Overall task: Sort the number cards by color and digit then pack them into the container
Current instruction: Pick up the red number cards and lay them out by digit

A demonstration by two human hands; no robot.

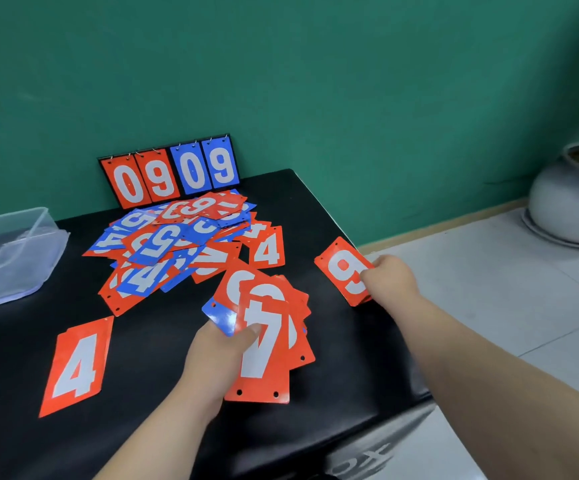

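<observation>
My left hand (217, 358) grips a fan of cards (267, 327), mostly red with a red 7 in front and a blue one at the back. My right hand (390, 280) pinches a red card (341, 268) at the table's right edge; its digit reads 6 or 9. A red 4 card (76, 367) lies flat at the near left. A loose pile of red and blue number cards (177, 240) covers the middle of the black table (153, 344). An empty clear plastic container (11, 251) stands at the far left.
A flip scoreboard (173, 171) showing 09 in red and 09 in blue leans against the green wall behind the pile. Another red 4 card (267, 249) lies at the pile's right side. A grey ceramic pot (572, 199) sits on the tiled floor to the right.
</observation>
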